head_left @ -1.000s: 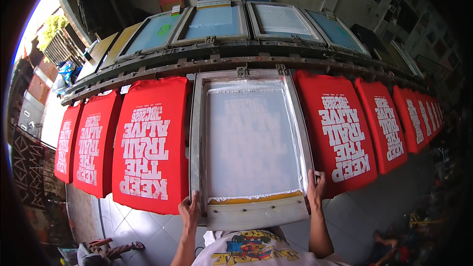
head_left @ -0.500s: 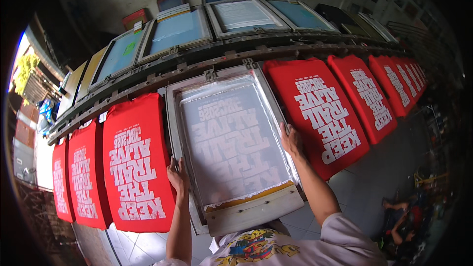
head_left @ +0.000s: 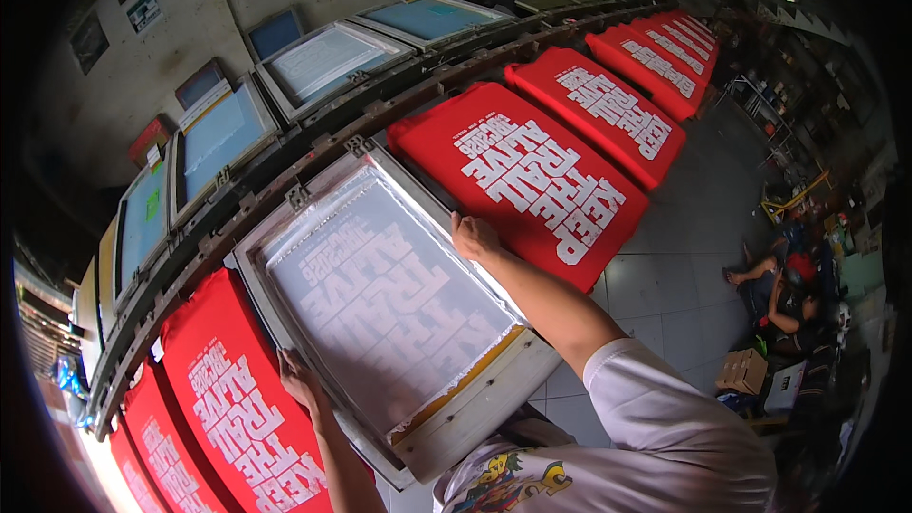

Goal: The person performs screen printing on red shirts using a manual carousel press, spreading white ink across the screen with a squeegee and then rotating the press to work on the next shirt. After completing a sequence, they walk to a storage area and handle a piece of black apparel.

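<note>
A screen printing frame (head_left: 418,185) lies in front of me, hinged at its far edge by two metal clamps. Through its pale mesh (head_left: 380,294) I see white lettering on the surface beneath. My left hand (head_left: 302,384) grips the left side rail, and my right hand (head_left: 477,237) has its fingers curled over the right one. Across the frame's near end rests a squeegee (head_left: 475,408) with a whitish wooden handle and a yellow strip. Red shirts with white print flank the frame, one shirt (head_left: 522,180) on the right and another shirt (head_left: 223,389) on the left.
Behind the dark metal rail (head_left: 285,185) stands a row of other screen frames, one blue screen (head_left: 432,17) among them. More red shirts run along both sides. A person (head_left: 784,299) sits low at the right, near a cardboard box (head_left: 742,371) on the tiled floor (head_left: 655,290).
My view has turned to the right, so the scene appears tilted and shows more of the right-hand shirts and floor. Both hands still hold the frame's side rails.
</note>
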Available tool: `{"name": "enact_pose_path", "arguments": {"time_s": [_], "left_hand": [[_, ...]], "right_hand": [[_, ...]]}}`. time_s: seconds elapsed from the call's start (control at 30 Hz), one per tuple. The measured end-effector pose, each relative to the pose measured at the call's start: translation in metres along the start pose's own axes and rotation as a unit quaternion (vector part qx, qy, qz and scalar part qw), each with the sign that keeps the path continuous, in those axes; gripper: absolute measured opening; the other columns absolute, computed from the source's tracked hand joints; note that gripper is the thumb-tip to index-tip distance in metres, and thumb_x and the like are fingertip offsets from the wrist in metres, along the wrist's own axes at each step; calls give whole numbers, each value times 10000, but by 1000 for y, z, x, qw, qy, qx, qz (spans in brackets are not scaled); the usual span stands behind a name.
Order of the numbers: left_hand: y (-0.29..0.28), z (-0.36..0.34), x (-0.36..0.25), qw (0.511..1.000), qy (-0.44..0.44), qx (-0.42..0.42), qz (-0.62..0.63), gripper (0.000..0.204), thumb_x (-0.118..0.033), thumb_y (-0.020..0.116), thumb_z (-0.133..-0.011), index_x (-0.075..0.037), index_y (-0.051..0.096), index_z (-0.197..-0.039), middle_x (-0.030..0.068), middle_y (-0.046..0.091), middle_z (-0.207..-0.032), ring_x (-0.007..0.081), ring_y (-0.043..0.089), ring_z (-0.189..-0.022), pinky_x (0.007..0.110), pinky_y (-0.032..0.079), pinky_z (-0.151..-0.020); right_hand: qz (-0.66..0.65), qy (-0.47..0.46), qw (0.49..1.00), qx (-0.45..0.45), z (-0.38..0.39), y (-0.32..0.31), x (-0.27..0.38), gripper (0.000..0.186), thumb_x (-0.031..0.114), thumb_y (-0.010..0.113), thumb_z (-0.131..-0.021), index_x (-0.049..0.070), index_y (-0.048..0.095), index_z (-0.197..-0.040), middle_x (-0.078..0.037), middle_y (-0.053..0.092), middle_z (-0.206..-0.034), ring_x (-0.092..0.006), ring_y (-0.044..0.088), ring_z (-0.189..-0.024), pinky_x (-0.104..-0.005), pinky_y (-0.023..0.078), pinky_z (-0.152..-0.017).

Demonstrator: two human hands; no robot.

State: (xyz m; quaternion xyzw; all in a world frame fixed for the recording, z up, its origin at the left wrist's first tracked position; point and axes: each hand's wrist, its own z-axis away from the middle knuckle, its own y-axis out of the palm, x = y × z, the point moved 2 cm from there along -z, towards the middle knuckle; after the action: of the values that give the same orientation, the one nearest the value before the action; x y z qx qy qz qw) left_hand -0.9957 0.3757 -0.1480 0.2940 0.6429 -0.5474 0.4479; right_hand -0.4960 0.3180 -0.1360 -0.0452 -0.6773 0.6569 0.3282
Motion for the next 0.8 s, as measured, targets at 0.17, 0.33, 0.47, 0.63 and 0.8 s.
{"name": "enact_pose_path", "arguments": {"time_s": [0.17, 0.33, 0.47, 0.63, 0.8], "left_hand": [[-4, -25, 10, 995, 47, -65, -51, 641, -519, 473, -1073, 56, 744, -992, 163, 667, -666, 236, 553, -584, 419, 412, -569], [5, -14, -7, 989, 0, -84, -124, 758, -557, 410, -1076, 73, 673, -746, 214, 616, -607, 344, 549, -554, 492, 410, -571], [-5, -17, -2, 980, -48, -97, -166, 801, -564, 359, -1084, 76, 660, -708, 238, 643, -644, 405, 608, -614, 537, 447, -632], [11, -14, -22, 962, -94, -77, -243, 865, -666, 339, -1041, 79, 722, -824, 260, 709, -806, 417, 682, -815, 532, 501, -768], [6, -14, -24, 955, -121, -61, -264, 919, -743, 349, -999, 78, 755, -919, 251, 733, -886, 379, 706, -901, 503, 515, -823]], "right_hand": [[48, -90, 992, -68, -21, 20, 4, 443, 247, 400, -1064, -93, 529, -1318, -291, 695, -939, -446, 704, -870, -521, 591, -728], [-119, 143, 982, 33, 0, -21, 15, 655, 500, 308, -1082, -9, 717, -1135, -285, 711, -1148, -460, 695, -1083, -556, 579, -885], [-98, 92, 991, -16, 16, -36, 31, 683, 501, 317, -1085, -39, 722, -985, -305, 722, -973, -476, 711, -970, -536, 598, -836], [-110, 89, 990, 4, 12, -43, 12, 622, 470, 332, -1083, -27, 705, -1066, -292, 725, -1014, -477, 717, -955, -545, 605, -828], [-117, 159, 980, 24, 13, -45, 22, 687, 505, 297, -1084, -30, 725, -1034, -294, 731, -1014, -478, 715, -981, -554, 597, -852]]}}
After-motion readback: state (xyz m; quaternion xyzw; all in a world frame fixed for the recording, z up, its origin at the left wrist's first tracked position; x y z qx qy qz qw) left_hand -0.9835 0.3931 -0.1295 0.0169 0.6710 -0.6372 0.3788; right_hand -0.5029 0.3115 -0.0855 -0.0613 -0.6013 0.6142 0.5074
